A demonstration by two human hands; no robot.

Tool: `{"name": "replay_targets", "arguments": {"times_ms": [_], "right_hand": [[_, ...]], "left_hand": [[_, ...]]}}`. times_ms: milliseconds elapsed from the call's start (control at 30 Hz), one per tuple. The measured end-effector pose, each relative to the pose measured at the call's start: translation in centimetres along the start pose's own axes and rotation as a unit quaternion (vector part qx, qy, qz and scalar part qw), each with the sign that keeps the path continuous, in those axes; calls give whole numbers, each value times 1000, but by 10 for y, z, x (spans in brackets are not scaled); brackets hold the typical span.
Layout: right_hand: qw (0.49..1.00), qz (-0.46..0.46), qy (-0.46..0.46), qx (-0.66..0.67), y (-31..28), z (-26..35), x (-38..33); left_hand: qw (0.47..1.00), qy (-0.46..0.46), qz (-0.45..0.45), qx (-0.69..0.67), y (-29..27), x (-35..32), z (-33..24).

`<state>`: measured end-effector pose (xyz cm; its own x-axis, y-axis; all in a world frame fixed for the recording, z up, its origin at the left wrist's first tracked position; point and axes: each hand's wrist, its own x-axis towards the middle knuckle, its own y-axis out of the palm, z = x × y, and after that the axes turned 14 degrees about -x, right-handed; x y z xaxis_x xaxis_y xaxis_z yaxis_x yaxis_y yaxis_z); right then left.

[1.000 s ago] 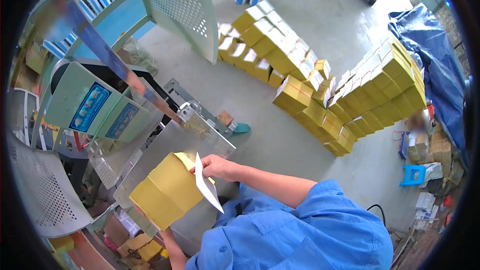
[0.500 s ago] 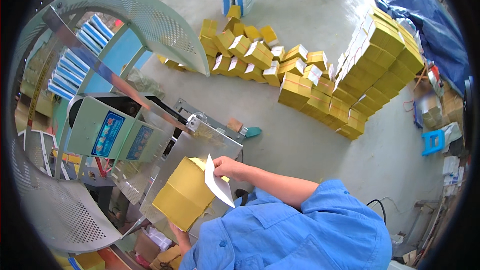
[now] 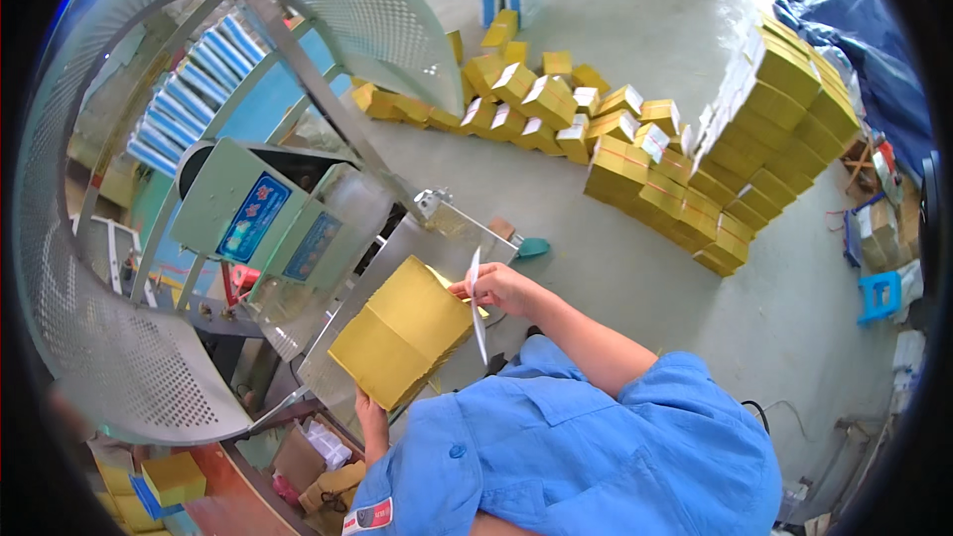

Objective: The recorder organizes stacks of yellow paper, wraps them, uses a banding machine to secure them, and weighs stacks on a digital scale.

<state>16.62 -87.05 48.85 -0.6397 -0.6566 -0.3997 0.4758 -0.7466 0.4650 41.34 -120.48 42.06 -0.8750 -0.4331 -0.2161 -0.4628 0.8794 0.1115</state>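
Left hand [image 3: 372, 415], at 6 o'clock beneath the thick yellow stack of paper sheets [image 3: 402, 331], grips its lower corner, while the right hand [image 3: 499, 287] pinches the top edge together with a thin white paper slip [image 3: 477, 304]. The stack rests on a slanted grey metal desk [image 3: 449, 234] of the pale green machine [image 3: 253, 218]. It looks heavy but floppy, likely to fan apart, so opposite edges seem the safest hold. Toward 1 o'clock, yellow bundled paper blocks [image 3: 695, 169] crowd the concrete floor [image 3: 635, 60].
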Motion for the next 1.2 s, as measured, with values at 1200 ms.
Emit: {"name": "replay_targets", "arguments": {"times_ms": [1200], "right_hand": [[994,17,6,110,-21,-3,5]], "left_hand": [[1000,4,-13,-13,8,-9,0]]}}
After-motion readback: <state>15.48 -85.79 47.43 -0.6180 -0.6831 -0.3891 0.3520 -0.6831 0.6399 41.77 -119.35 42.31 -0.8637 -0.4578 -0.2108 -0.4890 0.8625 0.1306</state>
